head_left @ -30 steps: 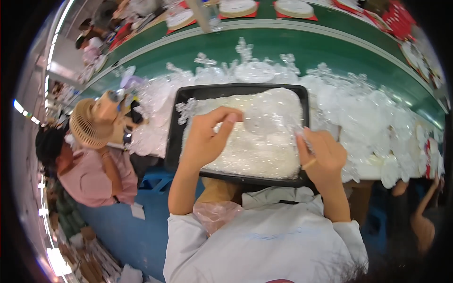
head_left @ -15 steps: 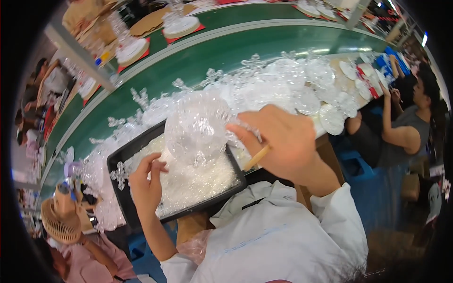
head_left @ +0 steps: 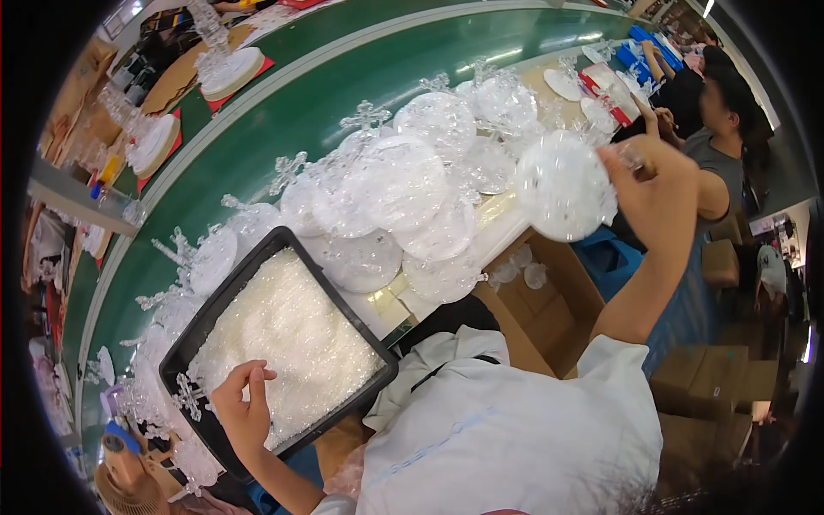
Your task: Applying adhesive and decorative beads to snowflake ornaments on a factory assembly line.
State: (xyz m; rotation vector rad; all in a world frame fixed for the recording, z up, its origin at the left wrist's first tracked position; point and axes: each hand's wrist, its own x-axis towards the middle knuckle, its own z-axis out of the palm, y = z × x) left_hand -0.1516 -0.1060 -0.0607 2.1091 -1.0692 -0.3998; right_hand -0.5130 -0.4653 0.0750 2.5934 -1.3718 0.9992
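My right hand (head_left: 657, 184) is raised at the right, its fingers closed round the clear stem of a plastic ornament. The ornament's round white disc (head_left: 564, 186) faces me, above the edge of the worktop. Over the near left part of a black tray (head_left: 339, 296), my left hand (head_left: 245, 408) hangs with its fingers loosely bent and apart, holding nothing visible. White glittery granules (head_left: 283, 330) fill the tray. Beside the left hand, a clear snowflake piece (head_left: 187, 395) shows at the tray's left edge.
Clear ornaments with round white bases (head_left: 399, 184) lie heaped between the tray and a green conveyor belt (head_left: 318, 112). Below the worktop stands an open cardboard box (head_left: 541, 313) with some clear pieces inside. A co-worker (head_left: 721, 129) sits at the right; a handheld fan (head_left: 129, 472) is at lower left.
My right hand has carried the ornament from above the tray out to the right. The view has turned, so the tray appears further left and lower. The wooden stick in my right hand no longer shows.
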